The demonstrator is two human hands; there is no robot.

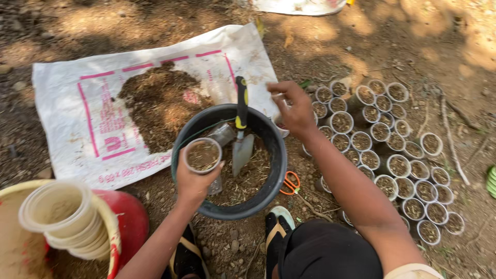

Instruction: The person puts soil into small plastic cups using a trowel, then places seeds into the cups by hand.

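Stacked cups (64,219) lie beside bucket (230,160); trowel (241,135) inside.

An outdoor plant-nursery work spot is showing here: bare dirt ground (361,46) is lying under dappled shade, a soil heap is sitting on a spread white sack (67,103), and rows of soil-filled cups (392,155) are standing beside a black tub (268,181).
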